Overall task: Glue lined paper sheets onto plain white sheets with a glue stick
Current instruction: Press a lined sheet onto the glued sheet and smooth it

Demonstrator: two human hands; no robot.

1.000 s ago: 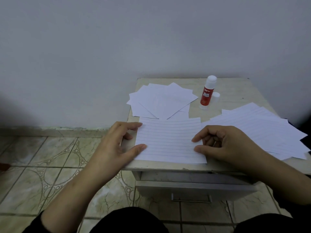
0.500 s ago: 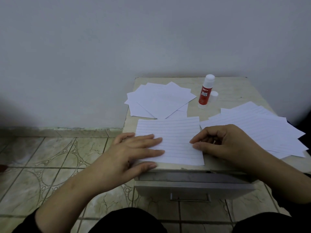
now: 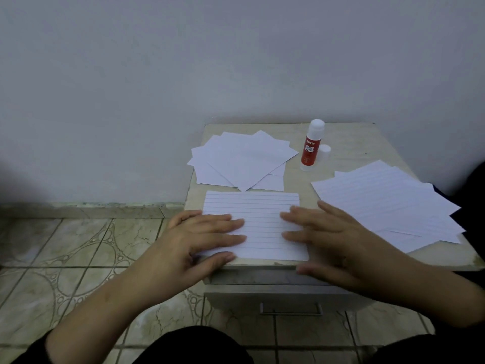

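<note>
A lined sheet (image 3: 259, 219) lies flat at the front of the small table (image 3: 349, 143). My left hand (image 3: 202, 237) rests flat on its left part, fingers spread, thumb at the table's front edge. My right hand (image 3: 330, 240) lies flat on its right part, fingers apart. A fanned pile of plain white sheets (image 3: 241, 161) sits at the back left. A pile of lined sheets (image 3: 388, 203) covers the right side. The red and white glue stick (image 3: 311, 145) stands upright at the back, its white cap (image 3: 324, 151) beside it.
The table stands against a grey wall. A drawer with a metal handle (image 3: 291, 310) is below the front edge. Patterned floor tiles (image 3: 65, 258) lie to the left. My dark-clothed knees show at the bottom.
My left hand slid rightward from the sheet's left edge onto the sheet. My right hand uncurled and now lies flat on the right part of the sheet.
</note>
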